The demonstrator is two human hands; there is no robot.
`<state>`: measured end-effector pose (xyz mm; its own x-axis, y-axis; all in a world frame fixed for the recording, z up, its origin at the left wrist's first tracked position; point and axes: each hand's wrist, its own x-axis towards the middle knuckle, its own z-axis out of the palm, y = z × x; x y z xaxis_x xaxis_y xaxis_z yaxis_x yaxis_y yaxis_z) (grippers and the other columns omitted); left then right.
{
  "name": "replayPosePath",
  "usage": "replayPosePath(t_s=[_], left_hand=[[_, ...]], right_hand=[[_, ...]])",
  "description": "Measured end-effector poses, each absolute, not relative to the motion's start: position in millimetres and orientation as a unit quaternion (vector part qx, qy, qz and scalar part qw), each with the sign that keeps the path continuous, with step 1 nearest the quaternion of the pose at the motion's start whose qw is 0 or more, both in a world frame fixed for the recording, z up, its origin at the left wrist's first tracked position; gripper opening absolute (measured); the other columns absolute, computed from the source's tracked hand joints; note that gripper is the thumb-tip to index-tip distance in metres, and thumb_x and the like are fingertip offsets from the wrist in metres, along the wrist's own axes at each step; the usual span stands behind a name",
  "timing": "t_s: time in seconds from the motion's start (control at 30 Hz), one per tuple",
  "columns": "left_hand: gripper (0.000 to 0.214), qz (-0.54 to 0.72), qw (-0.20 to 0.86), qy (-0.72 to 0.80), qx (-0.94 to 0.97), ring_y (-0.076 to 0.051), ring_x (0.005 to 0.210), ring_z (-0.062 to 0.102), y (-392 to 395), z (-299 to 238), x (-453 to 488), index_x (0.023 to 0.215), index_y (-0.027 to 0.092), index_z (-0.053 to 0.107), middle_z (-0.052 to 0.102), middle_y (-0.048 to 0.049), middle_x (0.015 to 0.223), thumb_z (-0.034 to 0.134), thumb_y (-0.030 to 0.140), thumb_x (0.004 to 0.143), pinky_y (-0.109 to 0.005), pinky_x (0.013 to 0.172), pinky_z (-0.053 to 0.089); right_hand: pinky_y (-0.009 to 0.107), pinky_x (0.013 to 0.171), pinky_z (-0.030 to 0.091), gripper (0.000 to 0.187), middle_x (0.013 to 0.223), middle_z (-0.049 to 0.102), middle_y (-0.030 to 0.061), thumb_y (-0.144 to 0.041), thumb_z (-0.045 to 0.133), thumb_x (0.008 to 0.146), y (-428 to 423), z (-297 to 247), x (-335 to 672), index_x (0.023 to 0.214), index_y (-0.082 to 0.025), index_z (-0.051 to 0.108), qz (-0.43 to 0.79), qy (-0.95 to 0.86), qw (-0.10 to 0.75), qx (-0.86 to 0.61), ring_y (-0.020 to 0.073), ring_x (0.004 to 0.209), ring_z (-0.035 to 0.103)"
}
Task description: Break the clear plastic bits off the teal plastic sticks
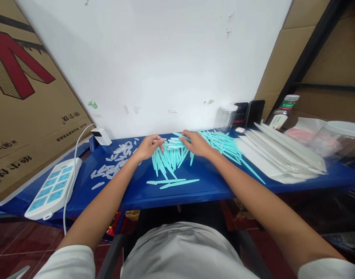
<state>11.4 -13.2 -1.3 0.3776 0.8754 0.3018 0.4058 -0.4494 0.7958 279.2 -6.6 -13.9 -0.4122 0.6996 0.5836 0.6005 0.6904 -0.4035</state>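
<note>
A heap of thin turquoise plastic sticks [171, 157] lies in the middle of the blue table [206, 186]. My left hand [149, 146] rests on the heap's left side, fingers curled over the sticks. My right hand [196, 143] rests on the heap's right side and pinches one turquoise stick [180, 135] between thumb and fingers. More turquoise sticks [224, 143] fan out to the right of that hand. Two sticks [173, 182] lie apart near the front edge. Small white plastic pieces [115, 162] are scattered to the left.
A stack of white paper sleeves [282, 155] lies at the right. A white power strip [53, 188] and a charger [101, 136] sit at the left. A clear jar [226, 116], two phones [248, 113], a bottle [282, 112] and a lidded tub [337, 137] stand behind. Cardboard boxes [26, 97] flank the table.
</note>
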Motion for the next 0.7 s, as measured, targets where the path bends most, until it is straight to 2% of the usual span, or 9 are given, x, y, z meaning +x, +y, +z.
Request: replayPosePath(t_s=[0.07, 0.1, 0.2, 0.33, 0.47, 0.6, 0.7], left_hand=[[0.046, 0.389, 0.259, 0.427, 0.774, -0.012, 0.053, 0.046, -10.6, -2.6, 11.0, 0.089, 0.014, 0.072, 0.065, -0.0041, 0.063, 0.058, 0.057, 0.096, -0.024, 0.051, 0.032], [0.047, 0.398, 0.240, 0.432, 0.773, -0.013, 0.054, 0.048, -9.5, -3.4, 10.8, 0.088, 0.013, 0.074, 0.063, -0.0032, 0.060, 0.057, 0.056, 0.096, -0.024, 0.052, 0.033], [0.048, 0.418, 0.221, 0.446, 0.760, -0.014, 0.056, 0.051, -7.0, -6.3, 10.8, 0.098, 0.013, 0.080, 0.064, -0.0031, 0.063, 0.060, 0.056, 0.093, -0.025, 0.053, 0.033], [0.051, 0.436, 0.248, 0.434, 0.749, -0.016, 0.066, 0.059, -6.2, -9.6, 12.1, 0.108, 0.011, 0.080, 0.077, -0.0102, 0.087, 0.067, 0.056, 0.089, -0.025, 0.058, 0.040], [0.044, 0.419, 0.188, 0.460, 0.760, -0.013, 0.057, 0.048, -9.8, -7.6, 13.5, 0.103, 0.014, 0.081, 0.077, -0.0088, 0.086, 0.066, 0.054, 0.091, -0.026, 0.055, 0.035], [0.032, 0.410, 0.077, 0.447, 0.792, -0.016, 0.065, 0.049, -17.8, -0.8, 16.5, 0.103, 0.020, 0.082, 0.075, -0.0076, 0.090, 0.063, 0.044, 0.095, -0.028, 0.065, 0.038], [0.031, 0.403, 0.068, 0.449, 0.795, -0.016, 0.067, 0.049, -22.7, 2.8, 19.3, 0.103, 0.020, 0.081, 0.073, -0.0074, 0.091, 0.062, 0.043, 0.095, -0.029, 0.067, 0.038]], right_hand=[[0.029, 0.065, 0.029, 0.028, 0.074, 0.059, 0.0013, -0.045, 0.045, 0.103, -6.7, -14.0, 278.9, 0.096, -0.020, 0.058, 0.079, -0.840, 0.380, -0.380, 0.0175, 0.065, 0.050], [0.029, 0.065, 0.029, 0.029, 0.074, 0.059, 0.0013, -0.045, 0.045, 0.103, -6.8, -13.9, 278.7, 0.096, -0.020, 0.059, 0.086, -0.841, 0.381, -0.375, 0.0172, 0.065, 0.050], [0.029, 0.064, 0.029, 0.033, 0.073, 0.058, 0.0009, -0.046, 0.045, 0.103, -7.3, -13.5, 277.7, 0.091, -0.019, 0.059, 0.100, -0.849, 0.372, -0.362, 0.0163, 0.065, 0.049], [0.029, 0.065, 0.029, 0.036, 0.074, 0.059, 0.0009, -0.045, 0.043, 0.104, -8.9, -12.4, 276.5, 0.086, -0.018, 0.059, 0.114, -0.859, 0.352, -0.354, 0.0157, 0.066, 0.049], [0.028, 0.065, 0.029, 0.037, 0.073, 0.058, 0.0006, -0.045, 0.043, 0.105, -10.8, -11.2, 276.3, 0.085, -0.018, 0.059, 0.118, -0.862, 0.341, -0.356, 0.0154, 0.065, 0.049], [0.028, 0.066, 0.030, 0.038, 0.072, 0.057, 0.0002, -0.044, 0.041, 0.106, -10.4, -10.9, 276.9, 0.083, -0.018, 0.058, 0.129, -0.871, 0.335, -0.335, 0.0152, 0.066, 0.050], [0.029, 0.065, 0.029, 0.042, 0.068, 0.052, -0.0010, -0.043, 0.038, 0.107, -9.7, -10.9, 277.2, 0.076, -0.019, 0.054, 0.139, -0.877, 0.322, -0.329, 0.0148, 0.064, 0.048]])
